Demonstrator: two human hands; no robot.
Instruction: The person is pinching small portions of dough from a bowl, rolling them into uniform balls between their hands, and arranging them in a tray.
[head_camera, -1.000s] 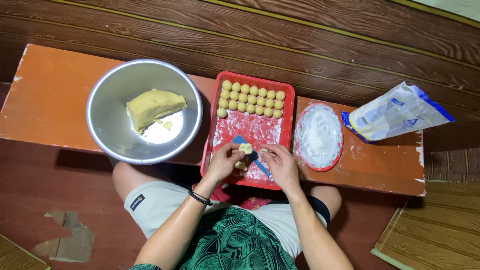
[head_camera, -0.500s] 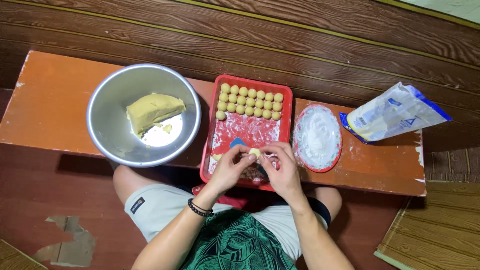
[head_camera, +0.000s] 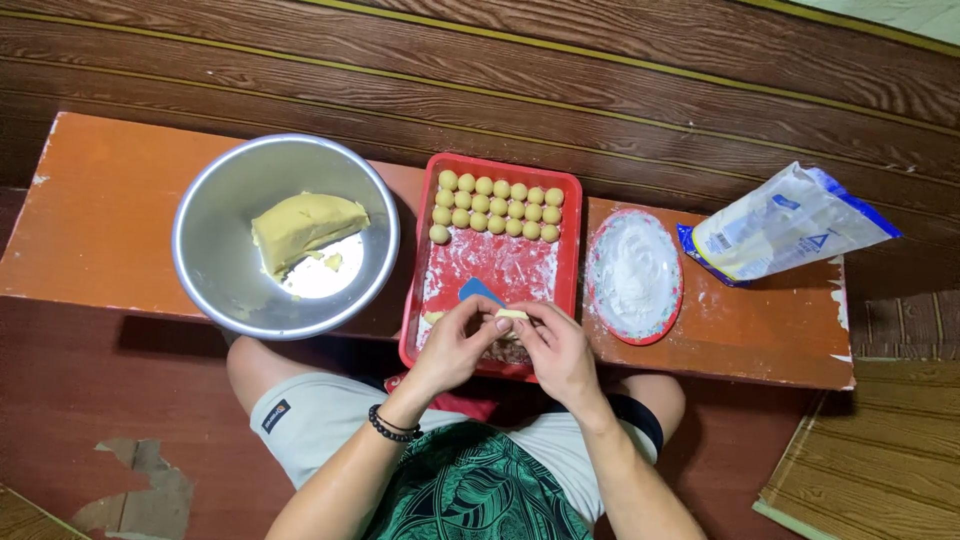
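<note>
Both hands, left hand (head_camera: 455, 345) and right hand (head_camera: 555, 350), closed their grip on one small dough piece (head_camera: 511, 314), pinching it between the fingertips. The piece was held over the near end of the floured red tray (head_camera: 570, 250), so crumbs fell inside; finished dough balls (head_camera: 497, 207) sat at its far end.

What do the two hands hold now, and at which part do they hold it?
Both the left hand and the right hand pinch one small piece of yellow dough between their fingertips, at its two ends, above the red tray.
</note>
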